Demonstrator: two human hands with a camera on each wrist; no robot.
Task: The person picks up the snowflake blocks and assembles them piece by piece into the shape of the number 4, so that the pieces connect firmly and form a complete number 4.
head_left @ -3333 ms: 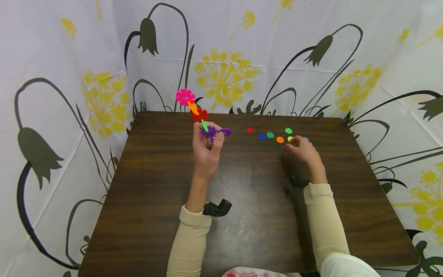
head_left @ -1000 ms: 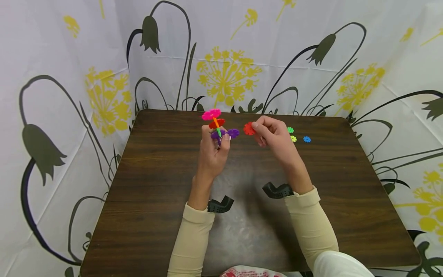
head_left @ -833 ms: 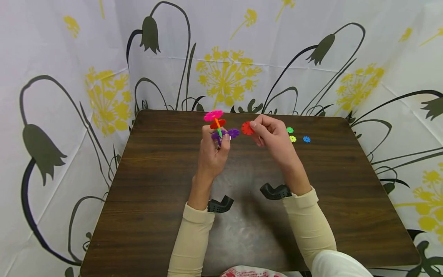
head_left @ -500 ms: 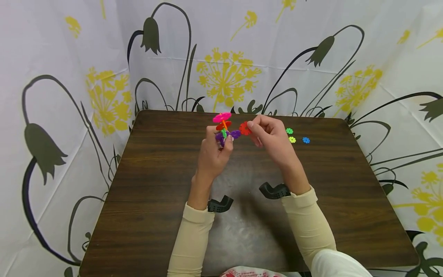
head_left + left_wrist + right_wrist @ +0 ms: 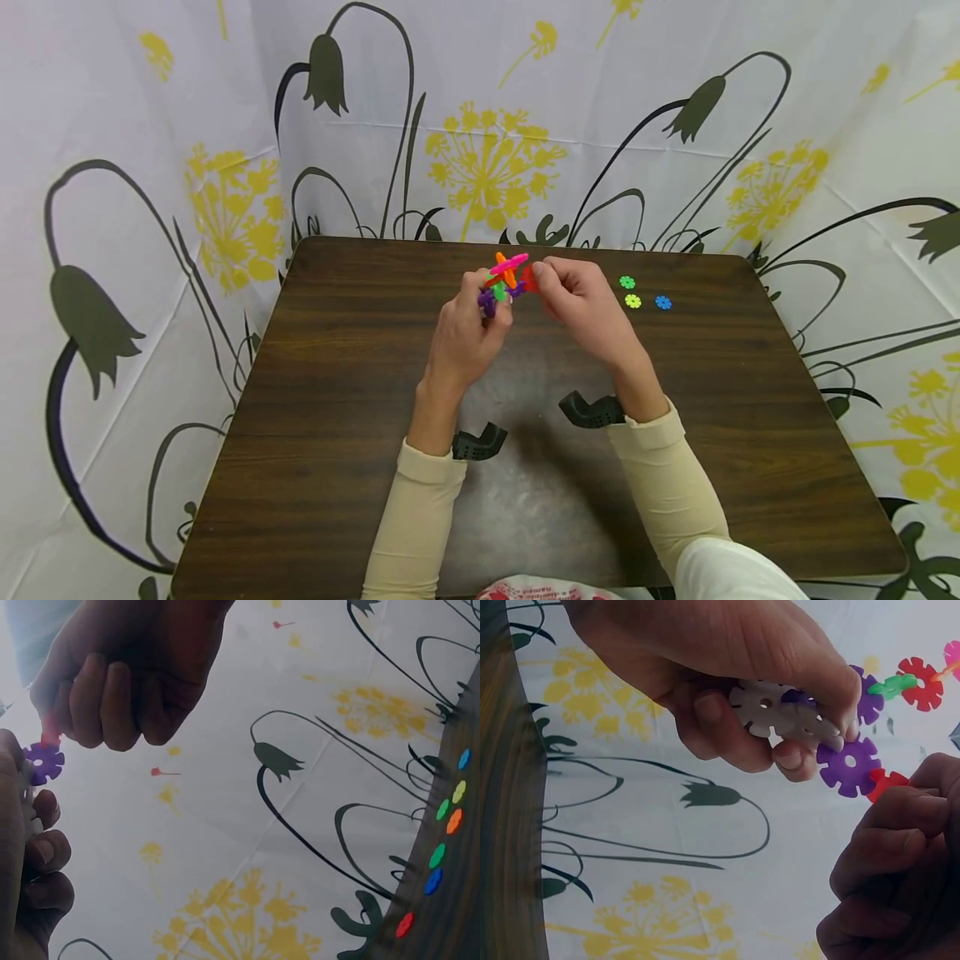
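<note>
My left hand (image 5: pixel 465 337) grips a chain of interlocking flower-shaped plastic discs between thumb and fingers, above the table. White discs (image 5: pixel 750 709) lie within its fingers in the right wrist view. A purple disc (image 5: pixel 835 769) juts out of the grip, and a green, a red and a pink disc (image 5: pixel 512 265) branch off beyond it. An orange disc (image 5: pixel 501 262) also shows in the head view. Between thumb and fingers my right hand (image 5: pixel 592 312) pinches a single red disc (image 5: pixel 885 784), its edge right at the purple disc's rim. The right fingers hide most of this red disc.
On the brown table (image 5: pixel 337 375), to the right of the hands, lie a green disc (image 5: pixel 627 282), a yellow disc (image 5: pixel 633 301) and a blue disc (image 5: pixel 663 302). The left wrist view also shows an orange disc (image 5: pixel 454 821) and a red disc (image 5: pixel 405 925). A patterned curtain (image 5: pixel 600 75) hangs behind.
My right hand has picked up the red disc from the table and brought it left to the chain's purple disc. The left hand has shifted slightly right and turned the chain.
</note>
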